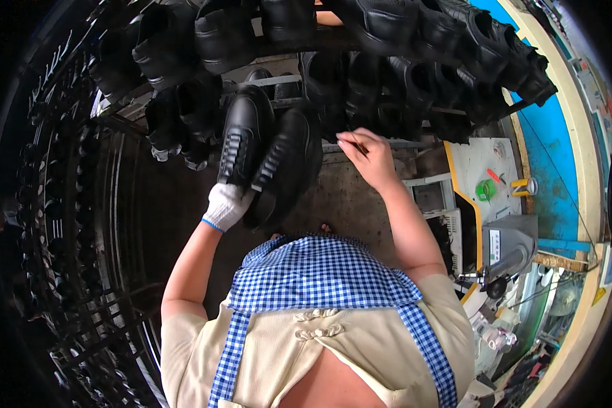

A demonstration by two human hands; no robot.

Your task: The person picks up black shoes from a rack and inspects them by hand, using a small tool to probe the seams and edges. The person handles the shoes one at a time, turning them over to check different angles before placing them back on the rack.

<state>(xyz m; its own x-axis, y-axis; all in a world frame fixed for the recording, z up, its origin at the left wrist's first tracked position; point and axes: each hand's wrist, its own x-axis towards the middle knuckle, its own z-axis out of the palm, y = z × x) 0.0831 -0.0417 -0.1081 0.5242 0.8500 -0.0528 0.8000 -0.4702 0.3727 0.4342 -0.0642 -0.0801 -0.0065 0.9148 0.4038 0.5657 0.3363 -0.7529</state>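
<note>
My left hand, in a white knit glove with a blue cuff, grips a pair of black lace-up shoes at their heel end. The left shoe points away from me with its laces up; the other shoe leans beside it, slightly blurred. My bare right hand is raised to the right of the pair, apart from it. Its fingers are curled together around something thin and dark that I cannot make out. Just beyond both hands stands a rack loaded with black shoes.
More black shoes fill the rack's upper tier. Dark racks line the left side. At right stand a white work table with a green container, a grey machine and a yellow-handled item.
</note>
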